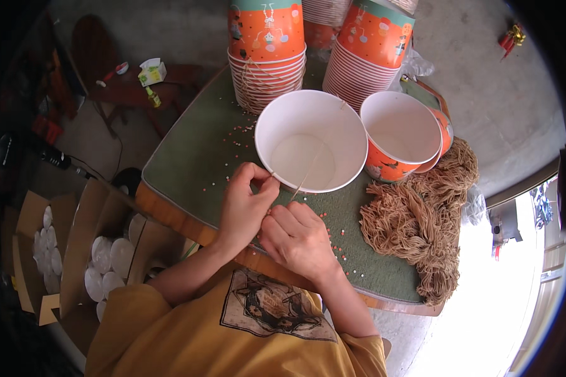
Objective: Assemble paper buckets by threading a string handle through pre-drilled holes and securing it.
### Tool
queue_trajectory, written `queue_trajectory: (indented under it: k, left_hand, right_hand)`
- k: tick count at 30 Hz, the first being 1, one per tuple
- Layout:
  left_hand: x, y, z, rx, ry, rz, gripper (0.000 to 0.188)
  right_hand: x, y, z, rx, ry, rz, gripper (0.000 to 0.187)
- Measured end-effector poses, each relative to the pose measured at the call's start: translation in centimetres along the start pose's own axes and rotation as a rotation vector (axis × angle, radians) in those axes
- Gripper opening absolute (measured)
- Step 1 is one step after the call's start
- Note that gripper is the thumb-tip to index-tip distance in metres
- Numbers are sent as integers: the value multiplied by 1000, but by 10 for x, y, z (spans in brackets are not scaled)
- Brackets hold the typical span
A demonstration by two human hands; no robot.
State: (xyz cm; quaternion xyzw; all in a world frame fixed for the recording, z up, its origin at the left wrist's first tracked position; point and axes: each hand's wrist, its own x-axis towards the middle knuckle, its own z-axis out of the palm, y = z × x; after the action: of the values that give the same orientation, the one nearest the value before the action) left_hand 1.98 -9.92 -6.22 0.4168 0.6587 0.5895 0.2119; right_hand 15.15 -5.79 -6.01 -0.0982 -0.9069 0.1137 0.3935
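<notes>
A large white-lined paper bucket (303, 162) stands at the table's front, its mouth facing up. A thin tan cord (299, 187) runs from its far rim across the mouth, over the near rim and into my right hand (297, 242). That hand is closed around the cord just in front of the bucket. Beside it, my left hand (248, 200) pinches thumb and forefinger together at the near left rim, where a short bit of cord shows at the fingertips. What lies between the two hands is partly hidden.
Tall stacks of orange paper buckets (267, 31) (374, 38) rise at the back. More buckets (401, 129) lean to the right, near a tangled heap of tan cord (415, 217). Small pellets dot the green tabletop (192, 151). Cardboard boxes (85, 251) with white round pieces stand lower left.
</notes>
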Motion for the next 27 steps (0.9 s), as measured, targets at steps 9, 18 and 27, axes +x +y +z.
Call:
queue_trajectory:
  k: [9,18,27]
  left_hand:
    - [10,-2,-17,-285,-134,-246,13]
    - [75,-59,-61,199,-239,340,53]
    - [151,61,-86,111,-382,790,84]
  right_hand:
    - [7,1,-17,18,20,33,24]
    - [39,43,-68,48,131,417,9]
    - [163,98,-104,680,350,689,26]
